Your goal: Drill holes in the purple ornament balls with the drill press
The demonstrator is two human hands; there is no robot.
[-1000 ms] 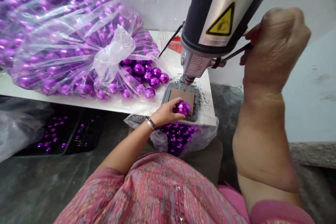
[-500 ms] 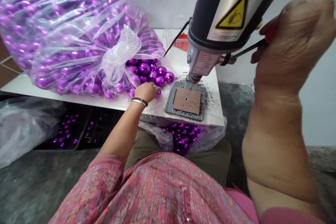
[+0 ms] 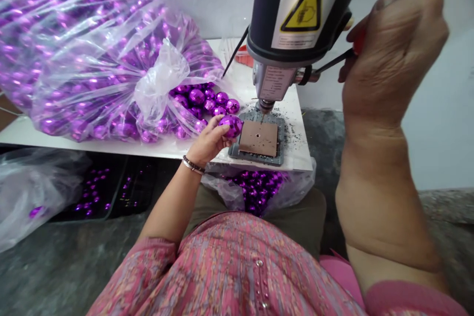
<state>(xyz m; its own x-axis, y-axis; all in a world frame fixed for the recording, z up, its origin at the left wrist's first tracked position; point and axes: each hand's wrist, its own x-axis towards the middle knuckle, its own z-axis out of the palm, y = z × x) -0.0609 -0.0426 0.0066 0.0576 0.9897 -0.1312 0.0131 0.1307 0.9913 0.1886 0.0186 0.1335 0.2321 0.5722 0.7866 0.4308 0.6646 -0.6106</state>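
Between its thumb and fingers, my left hand (image 3: 208,142) holds a shiny purple faceted ball (image 3: 231,126), just left of the drill's brown plate (image 3: 259,137). That square plate has a small hole and lies on the grey base of a bench drill press (image 3: 272,79). The thin bit points down above the plate, near its back edge. My right hand (image 3: 392,54) is closed round the red-knobbed lever (image 3: 335,61) at the drill's right side. Loose purple balls (image 3: 196,97) spill from the mouth of a big clear bag behind my left hand.
The big plastic bag of purple balls (image 3: 92,59) covers the table's left side. Dark shavings lie around the drill base. Below the white table's (image 3: 301,150) front edge, an open bag of balls (image 3: 257,190) sits at my lap. Dark trays (image 3: 92,190) stand lower left.
My left hand has drawn a ball away from the loose pile and turned, bringing it to the plate's left edge. My right hand stays on the lever. The view has shifted slightly.
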